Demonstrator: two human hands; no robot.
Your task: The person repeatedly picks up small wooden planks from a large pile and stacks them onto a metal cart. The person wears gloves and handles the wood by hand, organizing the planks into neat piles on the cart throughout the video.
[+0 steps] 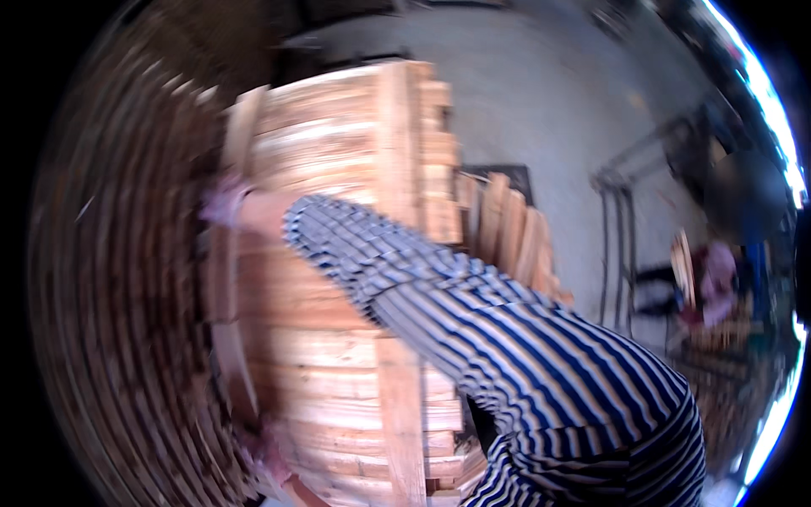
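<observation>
A wooden plank (226, 279) is seen standing near-upright at centre left of the frame, its long axis running top to bottom, upper end near the top of the stack and lower end toward the bottom edge. It lies against the face of a stack of boards (338, 253) that fills the middle of the frame. The right hand (224, 201), in a pinkish glove, is closed on the plank's upper part, the striped sleeve (473, 329) reaching across from lower right. The left hand (269, 456), also gloved, is noted at the plank's lower end near the bottom edge; motion blur prevents telling whether its fingers are closed round the wood or only pressed to it. The plank is judged stiff, rough-sawn and moderately heavy, not fragile, with splinter risk at edges; hold is best taken at two spaced points along its length. A concrete floor (541, 101) occupies the upper right.
</observation>
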